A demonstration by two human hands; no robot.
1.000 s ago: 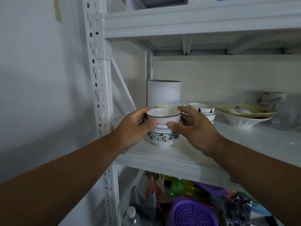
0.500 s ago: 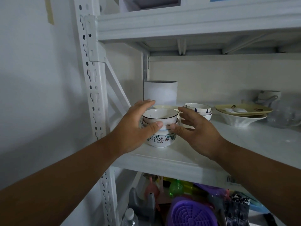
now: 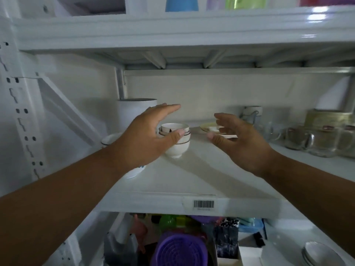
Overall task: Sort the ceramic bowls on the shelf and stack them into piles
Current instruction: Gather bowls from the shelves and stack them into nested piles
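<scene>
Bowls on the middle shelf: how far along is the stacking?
Done: one pile of bowls stands nested; another pile shows behind the left forearm. In hand: nothing; the left hand and right hand reach open toward the nested pile. Left: the shallow dishes behind.

I see open shelf (image 3: 192, 179) surface from the front edge up to the bowl stack (image 3: 177, 139), and a bare lane between my hands running to the back wall. Toward the left end, the tall white canister (image 3: 134, 114) and a second bowl pile (image 3: 113, 137) block the way. The plates (image 3: 211, 129) stand mid-back, and glass mugs (image 3: 311, 140) crowd the right end. The upper shelf's beam (image 3: 192, 35) limits headroom.
</scene>
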